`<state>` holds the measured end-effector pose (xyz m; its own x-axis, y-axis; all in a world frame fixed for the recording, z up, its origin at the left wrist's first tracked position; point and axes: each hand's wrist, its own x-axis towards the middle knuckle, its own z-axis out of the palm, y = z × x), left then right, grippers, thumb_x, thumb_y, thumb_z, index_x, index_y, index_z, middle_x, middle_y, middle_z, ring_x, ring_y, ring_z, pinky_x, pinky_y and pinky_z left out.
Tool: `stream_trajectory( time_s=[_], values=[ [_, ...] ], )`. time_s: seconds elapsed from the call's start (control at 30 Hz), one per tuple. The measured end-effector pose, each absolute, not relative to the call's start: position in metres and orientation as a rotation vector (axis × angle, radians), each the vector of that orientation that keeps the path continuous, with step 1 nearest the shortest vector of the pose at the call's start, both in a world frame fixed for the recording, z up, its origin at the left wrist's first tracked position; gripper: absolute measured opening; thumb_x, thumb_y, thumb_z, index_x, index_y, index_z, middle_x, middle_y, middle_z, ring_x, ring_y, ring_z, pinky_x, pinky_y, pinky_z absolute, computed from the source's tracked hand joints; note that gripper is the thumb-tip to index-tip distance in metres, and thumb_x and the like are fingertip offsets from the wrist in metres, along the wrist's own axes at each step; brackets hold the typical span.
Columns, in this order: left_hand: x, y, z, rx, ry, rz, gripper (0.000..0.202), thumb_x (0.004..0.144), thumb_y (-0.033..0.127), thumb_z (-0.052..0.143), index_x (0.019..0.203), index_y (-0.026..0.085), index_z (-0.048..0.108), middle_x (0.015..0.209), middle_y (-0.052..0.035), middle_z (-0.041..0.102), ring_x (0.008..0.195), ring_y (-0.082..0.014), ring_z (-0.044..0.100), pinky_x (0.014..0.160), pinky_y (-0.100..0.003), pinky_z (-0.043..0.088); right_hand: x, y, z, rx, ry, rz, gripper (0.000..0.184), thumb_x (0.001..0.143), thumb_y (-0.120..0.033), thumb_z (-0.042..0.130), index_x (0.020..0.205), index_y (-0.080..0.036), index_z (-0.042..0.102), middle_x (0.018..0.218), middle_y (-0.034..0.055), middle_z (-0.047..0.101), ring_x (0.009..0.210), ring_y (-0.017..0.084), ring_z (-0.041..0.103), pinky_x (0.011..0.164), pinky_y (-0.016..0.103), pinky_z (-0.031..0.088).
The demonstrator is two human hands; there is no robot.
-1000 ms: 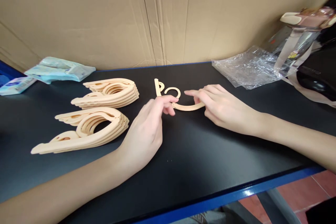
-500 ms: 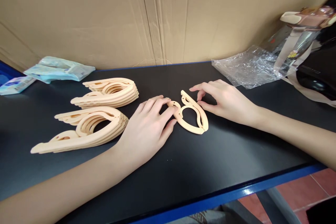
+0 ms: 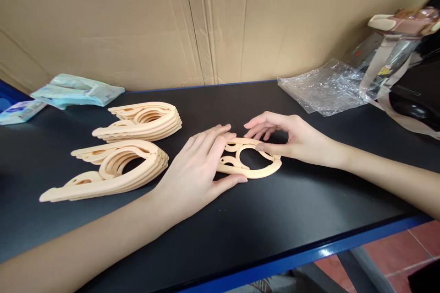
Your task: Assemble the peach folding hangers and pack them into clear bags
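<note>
A peach plastic folding hanger lies folded flat on the black table between my hands. My left hand rests on its left end, fingers stretched over the top and thumb against the near edge. My right hand touches its right end, thumb on the upper rim and fingers curved above it. Two stacks of the same folded hangers lie to the left, a far stack and a near stack.
A cardboard wall stands behind the table. Pale blue packets lie at the far left. A crumpled clear plastic bag and a clear bag with pink parts sit at the far right. The table's blue front edge runs along the bottom.
The hanger went from open to folded, then swung flat onto the table. My left hand slid onto its left end; my right hand dropped to its right end.
</note>
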<state>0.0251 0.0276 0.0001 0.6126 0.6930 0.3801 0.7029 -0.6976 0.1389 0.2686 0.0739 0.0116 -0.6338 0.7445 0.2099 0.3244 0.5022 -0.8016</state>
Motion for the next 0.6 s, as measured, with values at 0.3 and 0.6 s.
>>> stream_trajectory(
  time_s=[0.3,0.6],
  values=[
    [0.026,0.021,0.007,-2.737,-0.979,-0.746,0.059,0.085,0.052,0.071,0.123,0.01,0.051,0.118,-0.0138,0.066,0.105,-0.0279,0.061,0.086,-0.039,0.044,0.264,0.067,0.019,-0.901,-1.844,1.572,0.039,0.087,-0.028,0.071,0.121,-0.019,0.056,0.105,0.0049,0.074,0.086,0.016,0.071,0.077,0.032,0.056],
    [0.027,0.021,0.01,-2.599,-0.931,-0.607,0.059,0.09,0.053,0.064,0.128,0.009,0.052,0.128,-0.0172,0.064,0.111,-0.0327,0.062,0.088,-0.042,0.042,0.261,0.061,0.018,-0.852,-1.641,1.886,0.032,0.093,-0.028,0.065,0.122,-0.02,0.054,0.094,0.0043,0.076,0.07,0.012,0.071,0.067,0.026,0.055]
  ],
)
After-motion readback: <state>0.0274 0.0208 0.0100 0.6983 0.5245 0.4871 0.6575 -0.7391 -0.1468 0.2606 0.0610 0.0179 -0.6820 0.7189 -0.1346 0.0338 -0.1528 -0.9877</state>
